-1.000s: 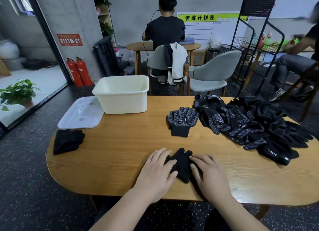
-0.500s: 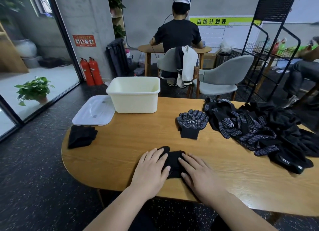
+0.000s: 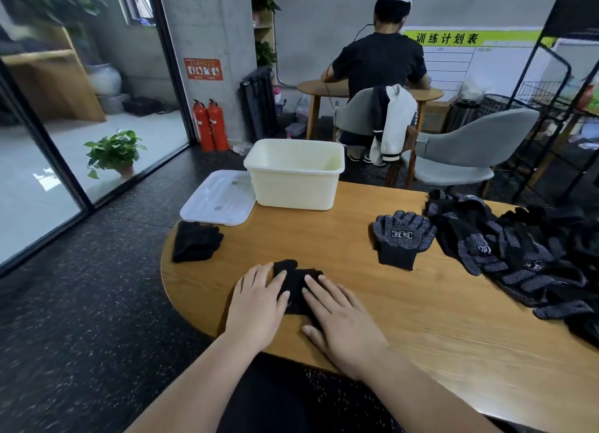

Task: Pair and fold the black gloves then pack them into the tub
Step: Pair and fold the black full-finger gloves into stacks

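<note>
A small black glove bundle (image 3: 296,282) lies near the front edge of the wooden table (image 3: 324,238). My left hand (image 3: 257,303) lies flat on its left side and my right hand (image 3: 340,316) presses flat on its right side, fingers straight. A cream tub (image 3: 296,176) stands at the back of the table; its inside is not visible. A folded black pair (image 3: 196,241) rests at the left end. One dotted glove (image 3: 402,238) lies spread out mid-table, next to a heap of several black gloves (image 3: 525,254) on the right.
A clear white lid (image 3: 217,197) lies left of the tub, overhanging the table edge. Grey chairs (image 3: 453,160) stand behind the table, where a person sits at another table with their back to me. A black wire rack (image 3: 557,76) is at the far right.
The view has swung to the left, so the table and gloves sit further right. Both hands have stayed flat on the black bundle, which looks more compact than a second ago.
</note>
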Tool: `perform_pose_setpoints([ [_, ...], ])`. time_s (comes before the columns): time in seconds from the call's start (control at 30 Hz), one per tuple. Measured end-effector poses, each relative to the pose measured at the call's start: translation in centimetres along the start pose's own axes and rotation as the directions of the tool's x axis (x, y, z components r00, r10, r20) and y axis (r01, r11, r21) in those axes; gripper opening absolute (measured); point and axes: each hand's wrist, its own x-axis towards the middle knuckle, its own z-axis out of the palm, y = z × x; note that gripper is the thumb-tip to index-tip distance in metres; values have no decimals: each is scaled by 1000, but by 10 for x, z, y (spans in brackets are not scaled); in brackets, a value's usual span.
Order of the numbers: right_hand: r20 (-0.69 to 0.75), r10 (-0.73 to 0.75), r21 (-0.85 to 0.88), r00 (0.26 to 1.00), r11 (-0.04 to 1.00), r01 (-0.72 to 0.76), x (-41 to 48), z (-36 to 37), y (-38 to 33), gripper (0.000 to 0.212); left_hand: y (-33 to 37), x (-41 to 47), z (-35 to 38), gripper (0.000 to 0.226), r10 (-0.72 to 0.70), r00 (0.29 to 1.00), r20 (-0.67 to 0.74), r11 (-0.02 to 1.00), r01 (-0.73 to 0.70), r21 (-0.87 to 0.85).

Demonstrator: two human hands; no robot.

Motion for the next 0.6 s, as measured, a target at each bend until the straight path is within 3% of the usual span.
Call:
perform_pose_setpoints([
  [0.2, 131, -28, 55, 991, 998, 21, 41, -6, -22, 74, -46, 9, 0, 59, -49, 998, -33, 999, 50, 20],
  [0.4, 171, 9, 71, 985, 997, -21, 82, -5, -35, 76, -89, 18, -6, 64, -158, 977, -143, 986, 164, 37],
  [0.6, 187, 34, 72, 982, 996, -48, 117, 0, -45, 77, -120, 33, -8, 72, -304, 942, -141, 953, 302, -35],
])
